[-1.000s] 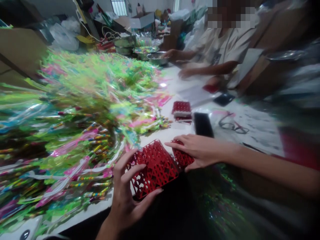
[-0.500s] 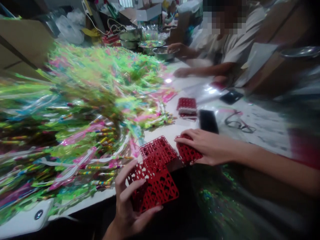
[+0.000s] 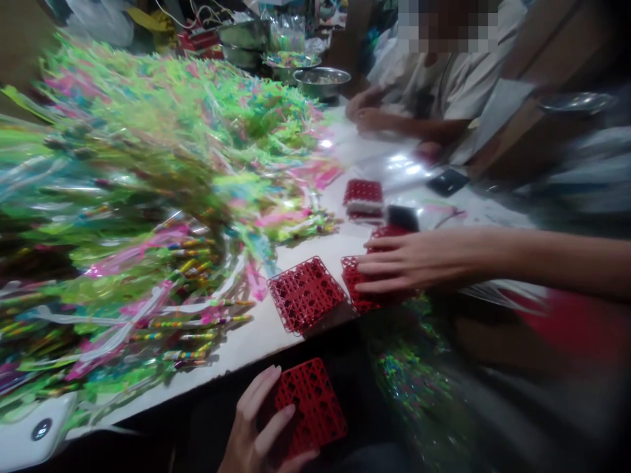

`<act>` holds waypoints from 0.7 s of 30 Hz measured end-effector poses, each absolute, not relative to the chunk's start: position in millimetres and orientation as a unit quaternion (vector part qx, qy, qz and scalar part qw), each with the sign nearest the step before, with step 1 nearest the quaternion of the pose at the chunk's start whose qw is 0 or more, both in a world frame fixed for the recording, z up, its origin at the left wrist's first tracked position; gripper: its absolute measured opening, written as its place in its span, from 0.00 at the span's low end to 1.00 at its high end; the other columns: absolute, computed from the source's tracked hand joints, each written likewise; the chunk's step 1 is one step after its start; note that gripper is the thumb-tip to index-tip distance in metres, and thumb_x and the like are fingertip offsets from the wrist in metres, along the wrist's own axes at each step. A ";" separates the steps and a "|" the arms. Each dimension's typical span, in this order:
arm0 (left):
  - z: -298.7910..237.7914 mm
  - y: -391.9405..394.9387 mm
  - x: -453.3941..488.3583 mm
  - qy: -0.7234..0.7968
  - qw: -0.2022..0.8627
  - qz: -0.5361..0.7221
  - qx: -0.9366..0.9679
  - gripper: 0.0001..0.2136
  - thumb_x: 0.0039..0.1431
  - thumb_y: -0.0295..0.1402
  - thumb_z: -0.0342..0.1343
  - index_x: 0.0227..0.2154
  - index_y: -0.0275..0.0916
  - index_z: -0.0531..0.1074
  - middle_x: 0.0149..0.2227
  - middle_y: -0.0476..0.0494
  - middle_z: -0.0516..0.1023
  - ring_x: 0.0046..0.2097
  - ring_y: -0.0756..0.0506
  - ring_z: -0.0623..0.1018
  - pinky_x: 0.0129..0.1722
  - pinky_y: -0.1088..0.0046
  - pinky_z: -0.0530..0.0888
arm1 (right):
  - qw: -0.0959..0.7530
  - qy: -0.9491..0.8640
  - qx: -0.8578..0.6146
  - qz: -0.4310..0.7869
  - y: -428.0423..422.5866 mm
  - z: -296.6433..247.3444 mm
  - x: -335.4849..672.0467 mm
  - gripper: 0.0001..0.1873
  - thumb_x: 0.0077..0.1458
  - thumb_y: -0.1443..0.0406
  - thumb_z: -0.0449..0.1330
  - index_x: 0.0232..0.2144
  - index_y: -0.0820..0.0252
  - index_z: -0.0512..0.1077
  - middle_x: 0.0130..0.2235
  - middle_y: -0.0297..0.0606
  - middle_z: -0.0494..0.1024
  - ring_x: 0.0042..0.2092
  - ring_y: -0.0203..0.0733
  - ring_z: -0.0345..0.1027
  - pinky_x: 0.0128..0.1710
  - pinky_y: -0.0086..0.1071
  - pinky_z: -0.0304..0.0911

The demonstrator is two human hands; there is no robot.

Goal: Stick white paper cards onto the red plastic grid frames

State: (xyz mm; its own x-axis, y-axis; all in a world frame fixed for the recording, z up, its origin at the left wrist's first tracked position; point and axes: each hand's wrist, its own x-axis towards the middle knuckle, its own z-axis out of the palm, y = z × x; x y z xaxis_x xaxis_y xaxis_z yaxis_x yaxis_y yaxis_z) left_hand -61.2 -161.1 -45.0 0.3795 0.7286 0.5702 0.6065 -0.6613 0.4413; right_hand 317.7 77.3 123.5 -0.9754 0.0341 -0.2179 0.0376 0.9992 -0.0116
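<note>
My left hand [image 3: 263, 420] is closed around the edge of a red square openwork plastic plate [image 3: 311, 407], held below the table edge. Whether it is one plate or a stack, I cannot tell. My right hand [image 3: 409, 263] lies with fingers stretched flat over a stack of red openwork plates [image 3: 352, 272] at the table's front edge; its thumb is hidden. Just beyond those fingers, more red plates [image 3: 389, 236] show partly. Between my hands, another stack of red plates [image 3: 306, 294] lies on the white tabletop [image 3: 236, 358].
A large heap of green, pink and white ribboned sticks [image 3: 162, 151] covers the table's left. Farther back stand a red stack [image 3: 363, 197], a dark phone [image 3: 447, 182] and metal bowls [image 3: 323, 77]. A co-worker [image 3: 434, 98] sits across. A white phone [image 3: 37, 430] lies front left.
My left hand has lowered with the red plate, away from the table stack. My right hand has slid up and flattened over the right-hand red plates. The co-worker's hands have come together.
</note>
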 end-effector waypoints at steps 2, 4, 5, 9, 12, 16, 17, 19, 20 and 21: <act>-50.7 -165.4 -59.1 0.398 0.083 0.375 0.833 0.28 0.59 0.41 0.74 0.58 0.45 0.71 0.66 0.29 0.71 0.62 0.28 0.79 0.55 0.49 0.85 | 0.110 0.994 -0.013 -0.023 80.2 117.0 306.2 0.42 0.58 0.79 0.54 0.72 0.53 0.67 0.67 0.41 0.75 0.68 0.53 0.69 0.70 0.51 0.65; -54.2 -168.7 -57.1 0.385 0.089 0.363 0.844 0.28 0.59 0.41 0.73 0.58 0.41 0.70 0.67 0.27 0.68 0.65 0.28 0.77 0.58 0.49 0.84 | 0.120 0.992 -0.035 -0.033 82.4 112.3 295.6 0.38 0.58 0.77 0.57 0.69 0.54 0.70 0.67 0.41 0.75 0.70 0.51 0.66 0.71 0.49 0.64; -55.1 -169.9 -56.4 0.380 0.093 0.357 0.848 0.27 0.60 0.40 0.73 0.58 0.39 0.70 0.67 0.25 0.66 0.66 0.28 0.75 0.59 0.49 0.83 | 0.129 0.990 -0.042 -0.034 83.4 110.8 291.4 0.39 0.55 0.77 0.60 0.69 0.56 0.71 0.68 0.42 0.74 0.71 0.52 0.65 0.71 0.49 0.63; -57.3 -172.4 -55.9 0.391 0.104 0.364 0.839 0.24 0.63 0.39 0.70 0.56 0.36 0.70 0.68 0.24 0.64 0.68 0.29 0.73 0.62 0.48 0.80 | 0.150 0.987 -0.032 -0.041 87.3 113.8 287.4 0.48 0.42 0.74 0.65 0.68 0.61 0.70 0.62 0.47 0.78 0.62 0.57 0.72 0.66 0.50 0.68; -58.1 -172.3 -60.0 0.405 0.104 0.370 0.830 0.23 0.64 0.39 0.70 0.56 0.38 0.70 0.68 0.25 0.65 0.67 0.28 0.74 0.60 0.47 0.82 | 0.118 0.992 0.007 -0.042 90.4 125.3 297.5 0.47 0.45 0.69 0.65 0.70 0.65 0.68 0.58 0.51 0.79 0.56 0.59 0.75 0.59 0.52 0.73; -52.4 -170.5 -66.5 0.417 0.099 0.350 0.833 0.29 0.56 0.39 0.76 0.57 0.44 0.71 0.68 0.30 0.69 0.63 0.29 0.78 0.56 0.48 0.85 | 0.073 0.988 0.138 -0.009 83.2 138.4 314.8 0.49 0.54 0.53 0.66 0.73 0.69 0.64 0.54 0.57 0.79 0.53 0.66 0.76 0.55 0.60 0.74; -49.3 -169.1 -66.3 0.414 0.098 0.348 0.835 0.30 0.55 0.39 0.77 0.57 0.44 0.71 0.68 0.31 0.69 0.63 0.29 0.79 0.55 0.49 0.85 | 0.067 0.982 0.175 0.001 78.0 138.0 316.8 0.49 0.58 0.48 0.65 0.73 0.69 0.63 0.54 0.58 0.78 0.51 0.67 0.77 0.52 0.60 0.76; -41.1 -163.6 -62.2 0.400 0.094 0.362 0.837 0.28 0.55 0.39 0.77 0.55 0.43 0.72 0.70 0.31 0.67 0.64 0.30 0.78 0.55 0.51 0.85 | 0.059 0.971 0.233 0.014 65.2 131.0 316.6 0.49 0.63 0.43 0.60 0.74 0.69 0.62 0.53 0.60 0.77 0.43 0.62 0.79 0.43 0.56 0.79; -35.7 -159.2 -58.2 0.389 0.091 0.377 0.835 0.25 0.58 0.39 0.75 0.55 0.41 0.72 0.71 0.30 0.65 0.65 0.30 0.77 0.56 0.50 0.84 | 0.061 0.967 0.248 0.020 58.8 124.4 314.5 0.49 0.64 0.42 0.59 0.75 0.68 0.61 0.53 0.60 0.77 0.39 0.59 0.79 0.39 0.54 0.79; -29.5 -153.6 -53.3 0.376 0.086 0.400 0.831 0.22 0.61 0.40 0.72 0.54 0.40 0.72 0.72 0.30 0.63 0.67 0.30 0.75 0.58 0.50 0.83 | 0.067 0.965 0.254 0.028 53.1 116.4 311.5 0.49 0.64 0.42 0.59 0.75 0.67 0.60 0.52 0.60 0.78 0.37 0.58 0.79 0.37 0.53 0.79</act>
